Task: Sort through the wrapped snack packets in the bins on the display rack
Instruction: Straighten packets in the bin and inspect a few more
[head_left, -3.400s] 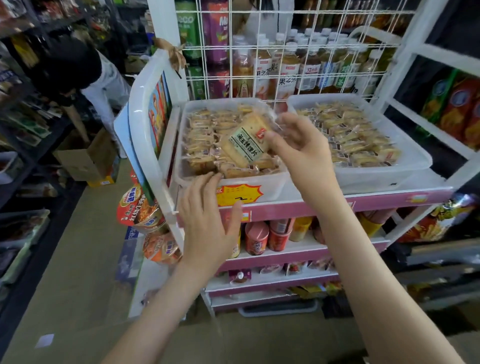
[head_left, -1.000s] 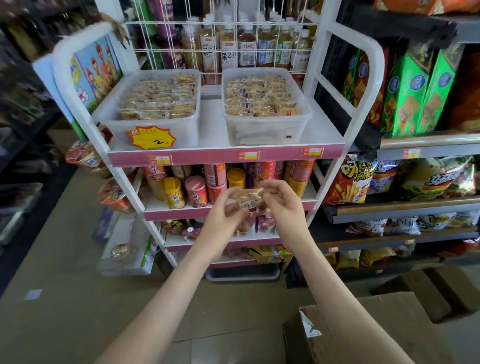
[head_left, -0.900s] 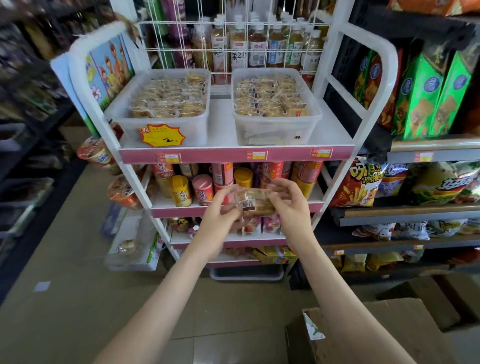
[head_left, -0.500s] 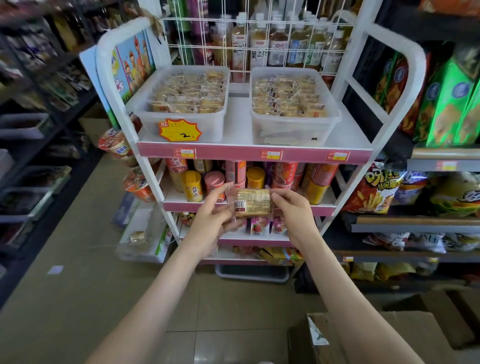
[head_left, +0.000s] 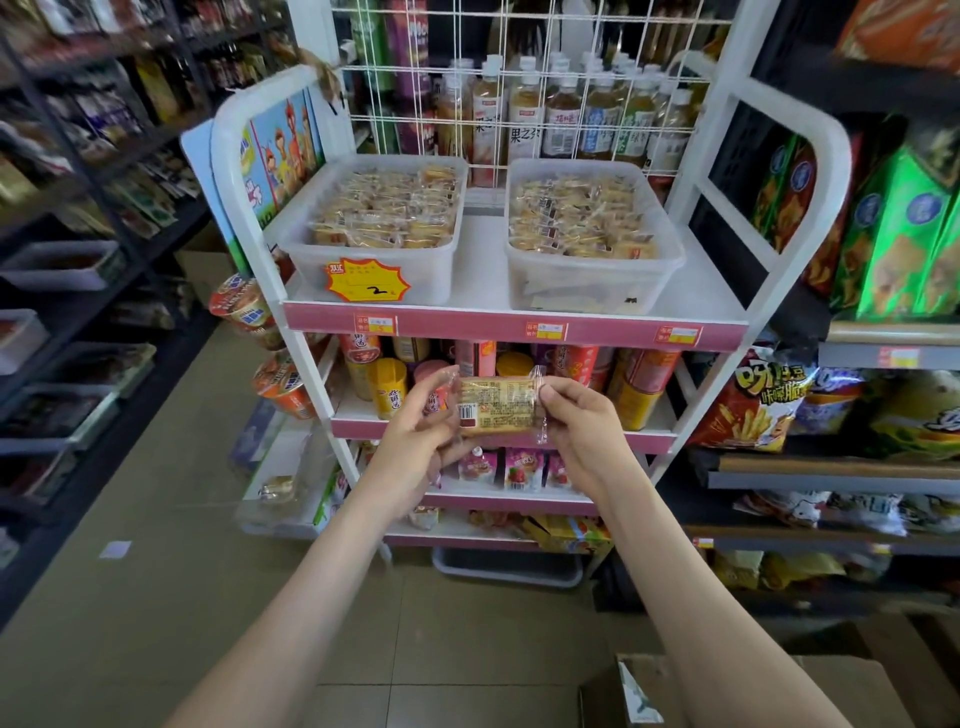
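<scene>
A clear-wrapped snack packet (head_left: 497, 406) with a printed label and barcode is stretched flat between both hands, in front of the rack's second shelf. My left hand (head_left: 415, 436) pinches its left end and my right hand (head_left: 581, 427) pinches its right end. On the top shelf of the white display rack (head_left: 514, 322) stand two clear bins: the left bin (head_left: 436, 270), with a yellow price star, and the right bin (head_left: 592, 283). Both are full of similar wrapped packets.
Drink bottles (head_left: 561, 119) stand behind a white wire grid at the back of the rack. Cans and cups (head_left: 387, 387) fill the lower shelves. Chip bags (head_left: 753, 402) sit on shelves to the right. A cardboard box (head_left: 753, 691) lies at the bottom right; dark shelving lines the left aisle.
One packet was lifted out of the left bin and brought down in front of the second shelf. Both hands now hold it by its ends, label side facing me. The view moved back from the rack.
</scene>
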